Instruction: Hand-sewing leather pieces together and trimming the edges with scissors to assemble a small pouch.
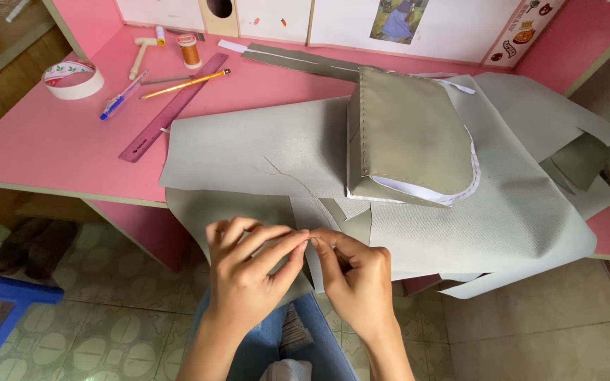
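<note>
My left hand (pixel 248 271) and my right hand (pixel 354 279) meet fingertip to fingertip just in front of the pink desk (pixel 51 141), above my lap. Both pinch something very small between thumb and forefinger, too small to name; it may be a needle or thread. They hover over the hanging edge of a large grey-green fabric sheet (pixel 517 219) that drapes off the desk. On that sheet sits a half-stitched olive bag piece (pixel 411 134) with white lining showing at its edge.
At the back left of the desk lie a purple ruler (pixel 174 106), a yellow pencil (pixel 185 83), a blue pen (pixel 121 97), an orange thread spool (pixel 190 51), a small mallet (pixel 139 55) and a tape roll (pixel 73 79). A blue stool (pixel 1 293) stands on the tiled floor, left.
</note>
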